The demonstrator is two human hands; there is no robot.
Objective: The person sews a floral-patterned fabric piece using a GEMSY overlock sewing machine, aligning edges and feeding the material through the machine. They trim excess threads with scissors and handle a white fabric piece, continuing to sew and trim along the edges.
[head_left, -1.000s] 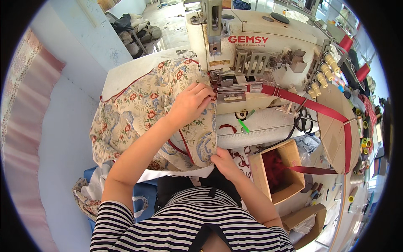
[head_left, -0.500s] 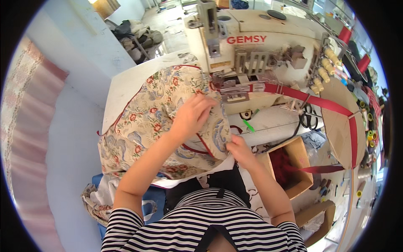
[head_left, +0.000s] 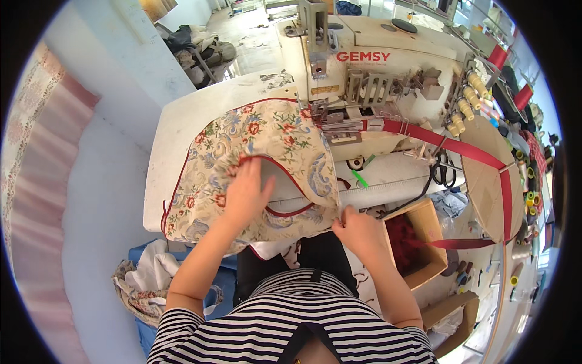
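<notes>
A floral fabric piece (head_left: 291, 124) in cream, red and blue lies on the white sewing table (head_left: 159, 182), its outer edge bound in dark red. A curved opening in it, also red-bound, shows the pale tabletop beneath. My left hand (head_left: 245, 189), slightly blurred, rests on the bunched cloth at the left of this opening, fingers stretched and thumb apart. At the cloth's near right corner, my right hand (head_left: 359, 230) is closed, pinching the edge. The cloth's far right corner reaches the sewing machine's (head_left: 339, 124) needle area, where a red binding strip (head_left: 448, 144) feeds in from the right.
A wooden box (head_left: 433, 227) holding red strip stands right of my lap. Black scissors (head_left: 445, 173) and a small green tool (head_left: 360, 178) lie near the machine. Thread cones (head_left: 465, 109) stand at right. More floral cloth (head_left: 145, 282) hangs at lower left.
My left hand has moved left and nearer, drawing the cloth back so the opening spreads wide. My right hand has shifted slightly nearer with the fabric edge.
</notes>
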